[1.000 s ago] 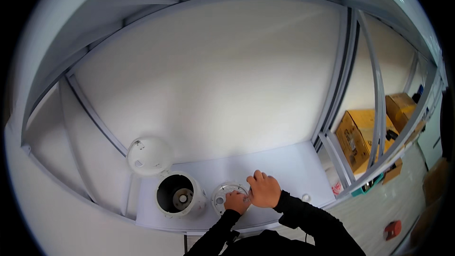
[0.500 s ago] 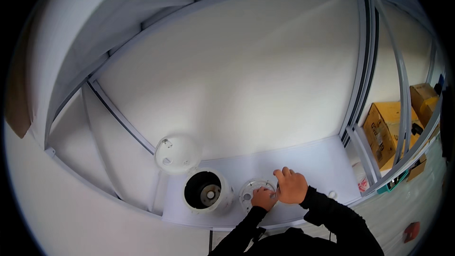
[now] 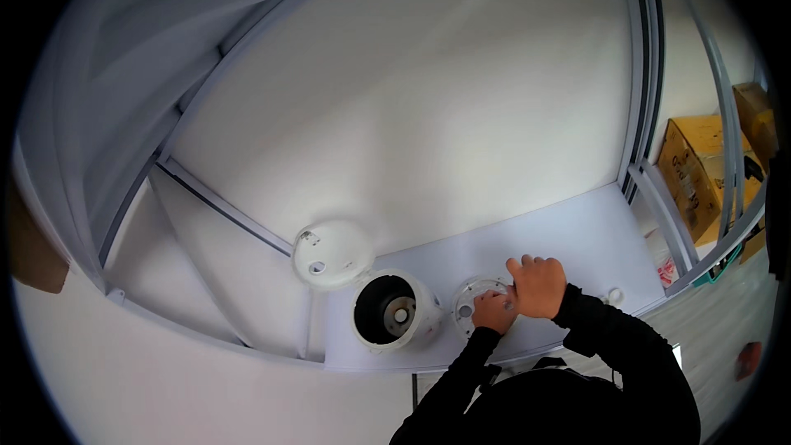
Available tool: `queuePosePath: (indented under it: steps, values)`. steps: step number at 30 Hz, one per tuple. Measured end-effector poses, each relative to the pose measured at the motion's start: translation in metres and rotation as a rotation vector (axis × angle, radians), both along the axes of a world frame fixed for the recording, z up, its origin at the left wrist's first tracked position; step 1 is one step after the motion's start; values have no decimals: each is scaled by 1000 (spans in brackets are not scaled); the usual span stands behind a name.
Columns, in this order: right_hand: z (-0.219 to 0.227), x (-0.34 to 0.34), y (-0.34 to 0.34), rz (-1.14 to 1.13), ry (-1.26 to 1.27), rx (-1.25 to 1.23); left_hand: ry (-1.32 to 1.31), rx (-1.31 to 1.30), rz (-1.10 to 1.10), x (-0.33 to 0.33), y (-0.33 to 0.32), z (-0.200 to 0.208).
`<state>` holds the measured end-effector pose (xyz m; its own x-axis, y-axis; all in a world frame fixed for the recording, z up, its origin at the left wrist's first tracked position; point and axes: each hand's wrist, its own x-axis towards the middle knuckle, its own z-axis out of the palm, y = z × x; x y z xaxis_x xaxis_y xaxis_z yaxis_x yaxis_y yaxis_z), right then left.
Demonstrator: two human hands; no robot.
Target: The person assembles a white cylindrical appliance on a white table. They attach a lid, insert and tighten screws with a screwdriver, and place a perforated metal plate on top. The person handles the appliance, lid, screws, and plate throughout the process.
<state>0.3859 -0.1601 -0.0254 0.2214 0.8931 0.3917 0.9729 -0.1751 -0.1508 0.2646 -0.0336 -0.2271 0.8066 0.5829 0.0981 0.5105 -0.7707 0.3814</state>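
Observation:
A white round plate with holes [image 3: 466,295] lies on the white tabletop. My left hand [image 3: 494,313] rests over its right part, fingers closed and bent downward; whatever they pinch is hidden. Right beside and above it is my right hand [image 3: 540,287], curled into a fist that meets the left fingers. What the right fingers grip, if anything, is too small and covered to make out. To the left of the plate stands a white cylindrical housing [image 3: 430,317], its dark open end facing up and a grey round part with a pale centre [image 3: 400,316] inside.
A white round lid with cut-outs [image 3: 338,254] leans at the back left behind the housing. Small white round pieces [image 3: 614,295] lie right of my right forearm. Grey frame posts [image 3: 643,74] border the table, with cardboard boxes [image 3: 700,177] beyond and a red object [image 3: 748,360] on the floor.
My view has turned, so the whole scene sits further right in the picture. The right hand's fingers have drawn closer together; both hands remain at the plate.

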Motion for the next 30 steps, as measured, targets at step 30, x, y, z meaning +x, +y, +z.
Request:
queuePosePath:
  steps: [30]
  values:
    - [12, 0, 2, 114, 68, 81, -12, -165, 92, -3, -14, 37]
